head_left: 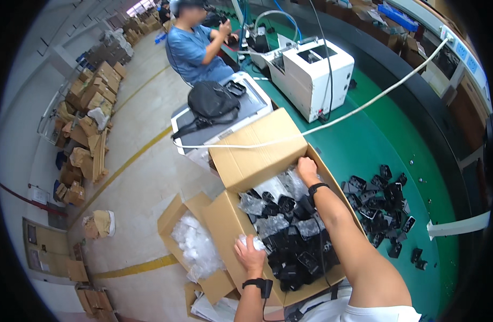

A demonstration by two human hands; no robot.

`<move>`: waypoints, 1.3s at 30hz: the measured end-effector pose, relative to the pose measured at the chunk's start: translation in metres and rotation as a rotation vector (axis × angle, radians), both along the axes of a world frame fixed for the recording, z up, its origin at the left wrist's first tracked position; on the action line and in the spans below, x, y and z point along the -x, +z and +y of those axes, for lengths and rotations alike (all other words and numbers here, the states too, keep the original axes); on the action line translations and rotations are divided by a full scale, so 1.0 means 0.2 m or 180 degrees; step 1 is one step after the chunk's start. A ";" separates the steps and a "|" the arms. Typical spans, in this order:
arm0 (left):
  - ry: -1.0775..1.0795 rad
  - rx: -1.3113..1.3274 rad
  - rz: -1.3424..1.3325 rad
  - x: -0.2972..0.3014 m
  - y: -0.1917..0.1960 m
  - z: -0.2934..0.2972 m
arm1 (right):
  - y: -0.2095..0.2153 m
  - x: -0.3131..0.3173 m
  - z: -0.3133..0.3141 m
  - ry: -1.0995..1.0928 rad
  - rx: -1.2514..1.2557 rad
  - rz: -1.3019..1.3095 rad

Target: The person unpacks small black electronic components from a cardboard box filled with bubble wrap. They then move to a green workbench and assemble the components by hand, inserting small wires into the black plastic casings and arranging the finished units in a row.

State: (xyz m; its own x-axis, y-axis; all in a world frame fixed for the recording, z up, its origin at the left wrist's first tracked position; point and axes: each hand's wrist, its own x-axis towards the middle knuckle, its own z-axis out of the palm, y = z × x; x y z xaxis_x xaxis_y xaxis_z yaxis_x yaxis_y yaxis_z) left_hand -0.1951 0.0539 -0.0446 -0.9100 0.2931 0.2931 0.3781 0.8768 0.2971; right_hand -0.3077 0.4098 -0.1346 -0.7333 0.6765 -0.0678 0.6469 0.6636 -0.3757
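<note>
An open cardboard box [219, 225] in front of me holds many black plastic parts [289, 247] and crumpled clear plastic bags [273, 225]. At the box's left wall, my left hand [250, 257] is closed on a white crumpled plastic bag [256, 243]. My right hand [307, 169] reaches to the far end of the box. Its fingers are curled down beside clear plastic wrap [294, 184], and what they grip is hidden. Both wrists wear black bands with cables.
Left of the box stands a smaller carton [174, 209] of white plastic bags. Loose black parts [383, 201] lie on the green table [418, 236]. Beyond are a white machine [321, 75], a black backpack [213, 101] and a seated person [190, 48]. A white cable [359, 110] crosses above.
</note>
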 end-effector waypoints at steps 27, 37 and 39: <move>0.0105 0.0122 0.0048 -0.03 -0.01 0.00 | 0.47 -0.65 -0.14 0.1010 0.1036 0.1960; 0.0043 0.0124 0.0140 0.00 0.00 0.00 | 0.63 -0.67 -0.07 0.1981 0.0959 0.2010; 0.0098 -0.0293 -0.0150 -0.03 0.03 -0.02 | 0.65 -0.69 -0.04 0.0795 0.1463 0.2198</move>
State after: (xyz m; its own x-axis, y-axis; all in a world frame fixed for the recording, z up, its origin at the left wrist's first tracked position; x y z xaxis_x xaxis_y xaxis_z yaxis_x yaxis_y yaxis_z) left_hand -0.1899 0.0491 -0.0392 -0.9317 0.2385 0.2741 0.3350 0.8559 0.3939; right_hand -0.1693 0.4023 -0.0040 -0.8345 0.5050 0.2204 0.0305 0.4417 -0.8967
